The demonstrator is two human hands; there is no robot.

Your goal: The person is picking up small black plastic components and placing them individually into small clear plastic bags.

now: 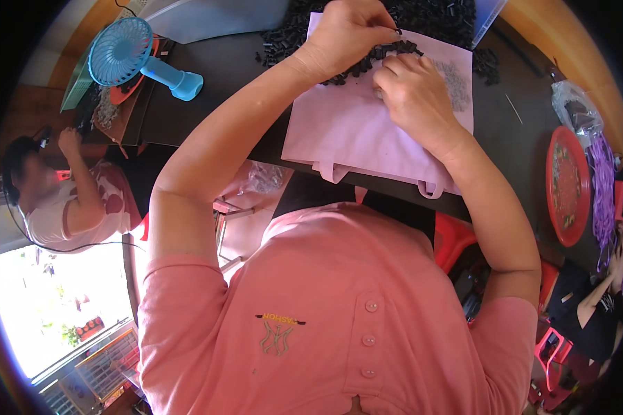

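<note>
My left hand [353, 38] is over the far part of a pale lilac cloth bag [367, 135] that lies flat on the dark table. Its thumb and forefinger pinch together at a small black piece, beside a loose row of small black tube-like pieces [356, 71]. Just nearer and to the right, my right hand [419, 100] rests low over the bag with fingers curled in. What those fingers hold is hidden. A patch of small greyish clear pieces [455, 86] lies on the bag by the right hand.
A large heap of black pieces [439, 17] covers the table's far side. A blue handheld fan [121, 52] stands at far left. On the right are a red round tray [559, 187], purple cords [603, 187] and a plastic bag [576, 104]. People sit at both sides.
</note>
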